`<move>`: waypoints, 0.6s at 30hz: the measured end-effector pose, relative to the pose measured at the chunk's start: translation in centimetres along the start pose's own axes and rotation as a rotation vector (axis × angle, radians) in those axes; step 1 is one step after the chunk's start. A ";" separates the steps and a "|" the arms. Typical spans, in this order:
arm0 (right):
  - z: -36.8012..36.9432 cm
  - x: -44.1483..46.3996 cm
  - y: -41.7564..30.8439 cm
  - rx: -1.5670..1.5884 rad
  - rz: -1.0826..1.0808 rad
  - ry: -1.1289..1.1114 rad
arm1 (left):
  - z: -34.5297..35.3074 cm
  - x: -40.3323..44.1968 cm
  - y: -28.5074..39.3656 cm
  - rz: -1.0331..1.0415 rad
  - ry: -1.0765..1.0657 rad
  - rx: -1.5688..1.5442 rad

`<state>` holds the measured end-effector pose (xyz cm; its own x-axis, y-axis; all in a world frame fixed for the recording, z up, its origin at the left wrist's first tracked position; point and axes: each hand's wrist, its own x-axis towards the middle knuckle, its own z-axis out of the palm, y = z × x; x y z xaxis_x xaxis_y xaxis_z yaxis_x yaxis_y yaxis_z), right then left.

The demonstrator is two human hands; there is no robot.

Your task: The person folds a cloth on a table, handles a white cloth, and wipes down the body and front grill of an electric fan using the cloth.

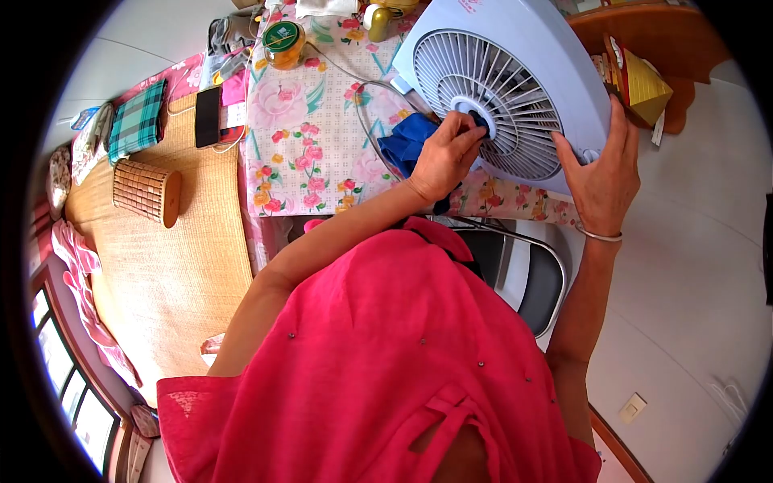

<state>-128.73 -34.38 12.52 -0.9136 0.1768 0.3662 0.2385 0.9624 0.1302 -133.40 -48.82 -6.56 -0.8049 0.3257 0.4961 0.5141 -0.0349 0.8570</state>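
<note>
A pale blue box fan [527, 48] with a round slatted grille stands tilted on the flowered tablecloth. At the centre of the grille, my left hand [447, 154] has its fingers pinched on a blue cloth [409, 143], part of which hangs below and left of the hand. My right hand [600, 173] grips the fan's right edge, thumb on the front near a small knob, fingers around the side. A grey cord runs over the tablecloth left of the fan.
A jar with a green lid [283, 44] stands at the table's back left. A phone [208, 117] and a woven bamboo pillow [147, 191] lie on the mat at left. A chair [541, 286] stands below the table edge; a wooden shelf [684, 36] is at right.
</note>
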 end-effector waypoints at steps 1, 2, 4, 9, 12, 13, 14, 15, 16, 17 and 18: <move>0.0 0.0 0.0 0.002 0.001 0.001 | 0.0 -0.3 -0.1 0.002 -0.019 0.037; 0.0 0.0 0.0 0.004 0.001 0.001 | -0.1 -0.6 -0.3 0.003 -0.037 0.074; 0.1 -0.1 0.1 0.003 0.002 0.001 | -0.2 -1.0 -0.7 -0.017 -0.045 0.122; 0.1 0.0 0.1 0.001 0.007 0.000 | -0.1 -1.3 -1.7 -0.166 0.052 0.043; 0.1 0.0 0.2 0.018 -0.002 0.009 | -0.2 -0.6 -1.5 -0.212 0.130 -0.011; 0.1 0.0 0.2 0.019 0.001 0.007 | -0.1 -0.4 -1.4 -0.220 0.160 -0.022; 0.2 0.0 0.2 0.021 0.003 0.007 | 0.1 -0.5 -1.3 -0.243 0.158 -0.037; 0.2 0.0 0.2 0.023 0.004 0.006 | 0.3 -0.6 -1.1 -0.267 0.157 -0.053; 0.2 0.1 0.2 0.023 0.002 0.007 | 0.5 -0.8 -1.0 -0.289 0.156 -0.068; 0.2 0.1 0.2 0.022 0.000 0.009 | 0.7 -1.0 -1.0 -0.299 0.145 -0.083; 0.2 0.1 0.2 0.021 -0.002 0.009 | 0.9 -1.2 -0.8 -0.309 0.134 -0.099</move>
<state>-128.86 -34.15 12.42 -0.9109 0.1732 0.3745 0.2296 0.9669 0.1114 -132.57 -48.34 -7.95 -0.9532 0.2085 0.2189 0.2136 -0.0479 0.9757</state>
